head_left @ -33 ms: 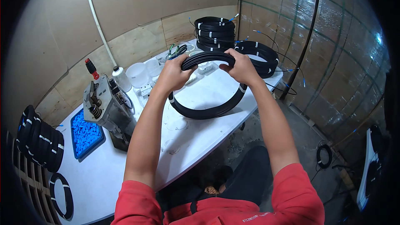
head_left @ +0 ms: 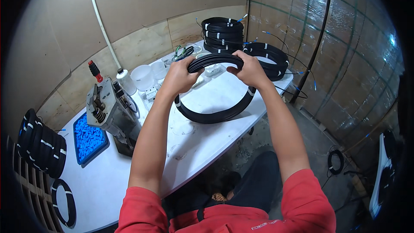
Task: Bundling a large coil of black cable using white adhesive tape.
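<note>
Black cable coil (head_left: 214,118) is over the white table (head_left: 114,181), tilted, its far arc raised and its near arc lower; whether that lower arc touches the surface cannot be determined. Two white ties are visible on it. The left hand (head_left: 183,77) is clamped on the far arc at its left end and the right hand (head_left: 250,71) is clamped on it at its right end, fingers curled around the strands, a span of cable exposed between them. The coil's lower right side is near the table's front edge, which slants up to the right; the right forearm passes beyond that edge, over the floor (head_left: 297,133). White surface shows between the coil and the grey machine (head_left: 110,112), which stands just beside the left forearm and limits room on that side. Beyond the hands, a tall coil stack (head_left: 222,34) and a lower coil stack (head_left: 274,67) occupy the far right end, the latter near the right hand. Left of the machine is a blue tray (head_left: 92,160) of small blue pieces (head_left: 88,140); farther left, a leaning row of coils (head_left: 43,149) and a single coil (head_left: 71,207) lie at the table's left edge.
</note>
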The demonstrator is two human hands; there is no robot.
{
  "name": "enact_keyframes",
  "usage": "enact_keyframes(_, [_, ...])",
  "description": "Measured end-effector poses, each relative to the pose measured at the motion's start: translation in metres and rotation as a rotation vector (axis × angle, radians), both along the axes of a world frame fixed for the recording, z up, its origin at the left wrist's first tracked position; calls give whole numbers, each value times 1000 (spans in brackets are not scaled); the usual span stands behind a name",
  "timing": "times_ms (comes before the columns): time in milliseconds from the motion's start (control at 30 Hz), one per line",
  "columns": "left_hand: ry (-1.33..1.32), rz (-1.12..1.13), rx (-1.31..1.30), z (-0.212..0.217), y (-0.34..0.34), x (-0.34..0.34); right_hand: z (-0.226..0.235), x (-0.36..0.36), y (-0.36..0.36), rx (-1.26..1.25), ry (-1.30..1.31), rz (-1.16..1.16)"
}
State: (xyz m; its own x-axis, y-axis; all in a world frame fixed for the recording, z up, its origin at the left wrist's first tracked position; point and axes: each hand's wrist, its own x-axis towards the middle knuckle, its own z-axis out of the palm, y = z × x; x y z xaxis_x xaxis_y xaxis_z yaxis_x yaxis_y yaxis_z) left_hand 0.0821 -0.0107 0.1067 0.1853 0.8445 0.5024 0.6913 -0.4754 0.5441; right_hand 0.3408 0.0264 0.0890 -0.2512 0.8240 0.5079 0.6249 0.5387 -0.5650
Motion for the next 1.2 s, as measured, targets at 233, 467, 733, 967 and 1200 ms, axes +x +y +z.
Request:
enact_keyframes(233, [128, 166, 92, -4, 12, 16, 2, 0, 5, 49, -66, 11])
enact_keyframes(467, [14, -19, -74, 0, 25, -6, 6, -11, -15, 46, -77, -31])
enact_keyframes(733, [52, -61, -37, -4, -7, -16, 19, -7, -25, -32, -85, 152])
enact_keyframes(967, [35, 18, -14, -8, -22, -16, 24, -9, -17, -74, -98, 230])
enact_keyframes(1200, [10, 25, -41, -7, -28, -18, 18, -16, -25, -37, -61, 194])
